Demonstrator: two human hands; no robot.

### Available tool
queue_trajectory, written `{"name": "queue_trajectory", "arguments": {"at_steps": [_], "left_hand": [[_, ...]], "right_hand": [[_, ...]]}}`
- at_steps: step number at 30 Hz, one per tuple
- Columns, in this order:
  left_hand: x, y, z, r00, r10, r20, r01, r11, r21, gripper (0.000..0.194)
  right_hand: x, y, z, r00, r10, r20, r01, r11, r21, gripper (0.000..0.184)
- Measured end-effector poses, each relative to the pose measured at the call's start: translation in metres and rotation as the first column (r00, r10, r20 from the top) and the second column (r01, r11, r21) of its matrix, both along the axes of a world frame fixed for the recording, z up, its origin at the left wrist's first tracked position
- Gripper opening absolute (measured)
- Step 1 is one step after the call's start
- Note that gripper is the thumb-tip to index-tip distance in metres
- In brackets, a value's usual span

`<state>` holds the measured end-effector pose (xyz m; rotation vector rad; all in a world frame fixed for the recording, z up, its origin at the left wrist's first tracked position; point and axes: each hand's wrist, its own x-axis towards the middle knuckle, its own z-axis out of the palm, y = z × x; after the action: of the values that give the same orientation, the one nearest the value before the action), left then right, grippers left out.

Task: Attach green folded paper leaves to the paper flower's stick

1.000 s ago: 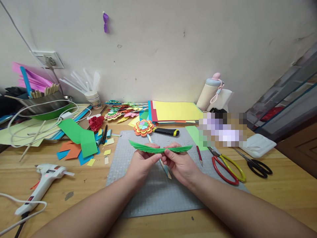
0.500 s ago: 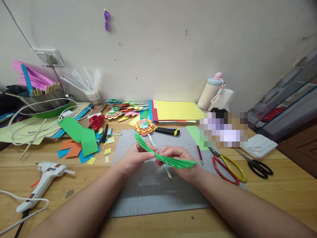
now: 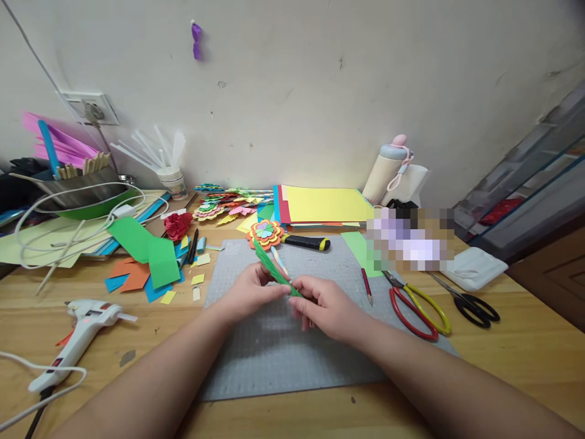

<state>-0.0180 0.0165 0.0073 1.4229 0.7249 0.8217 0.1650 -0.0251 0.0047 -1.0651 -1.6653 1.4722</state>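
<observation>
A pleated strip of green paper (image 3: pixel 273 268) is pinched between my two hands above the grey cutting mat (image 3: pixel 256 366). My left hand (image 3: pixel 253 291) grips it with the thumb along its near side. Close beside, my right hand (image 3: pixel 326 308) closes over the lower right end, hiding that part of the paper. Just beyond the hands lies a layered paper flower (image 3: pixel 265 234) with orange, yellow and pastel petals. Its striped paper stem (image 3: pixel 280 261) runs toward me and disappears behind the green paper and my fingers.
A utility knife (image 3: pixel 306 242) lies behind the hands. Right are a red pencil (image 3: pixel 367 286), red-and-yellow-handled scissors (image 3: pixel 414 305) and black scissors (image 3: pixel 475 308). A hot glue gun (image 3: pixel 75 341), its cord and green paper pieces (image 3: pixel 164 262) lie left. Stacked coloured paper (image 3: pixel 326 204) stands against the wall.
My right hand has turned over and now covers the right end of the green paper, which stuck out over the wrist before. The paper tilts more steeply; my left hand stays nearly in place.
</observation>
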Motion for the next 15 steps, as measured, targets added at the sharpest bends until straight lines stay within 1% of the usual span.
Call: {"name": "queue_trajectory", "arguments": {"at_steps": [2, 4, 7, 9, 11, 15], "left_hand": [[0.002, 0.000, -0.003, 0.996, 0.088, 0.013, -0.088, 0.995, 0.045, 0.016], [0.003, -0.001, -0.005, 0.995, 0.092, 0.039, -0.094, 0.994, 0.062, 0.015], [0.006, -0.003, -0.004, 0.993, 0.070, 0.094, -0.070, 0.998, -0.005, 0.016], [0.008, -0.005, -0.002, 0.988, 0.101, 0.118, -0.092, 0.993, -0.077, 0.022], [0.010, -0.006, -0.001, 0.981, 0.152, 0.123, -0.137, 0.983, -0.121, 0.026], [0.013, -0.008, -0.003, 0.973, 0.206, 0.102, -0.197, 0.976, -0.087, 0.025]], "right_hand": [[-0.002, 0.000, -0.004, 1.000, -0.016, 0.026, 0.017, 1.000, -0.020, 0.017], [-0.003, 0.002, -0.006, 1.000, -0.017, 0.016, 0.018, 0.999, -0.045, 0.020], [-0.003, 0.002, -0.004, 0.999, -0.035, 0.000, 0.035, 0.999, -0.027, 0.024], [-0.003, 0.001, -0.002, 0.998, -0.061, 0.000, 0.061, 0.998, -0.003, 0.028], [-0.004, 0.000, -0.001, 0.997, -0.083, -0.004, 0.083, 0.997, 0.000, 0.029], [-0.006, -0.003, 0.000, 0.996, -0.084, -0.006, 0.084, 0.994, -0.069, 0.027]]}}
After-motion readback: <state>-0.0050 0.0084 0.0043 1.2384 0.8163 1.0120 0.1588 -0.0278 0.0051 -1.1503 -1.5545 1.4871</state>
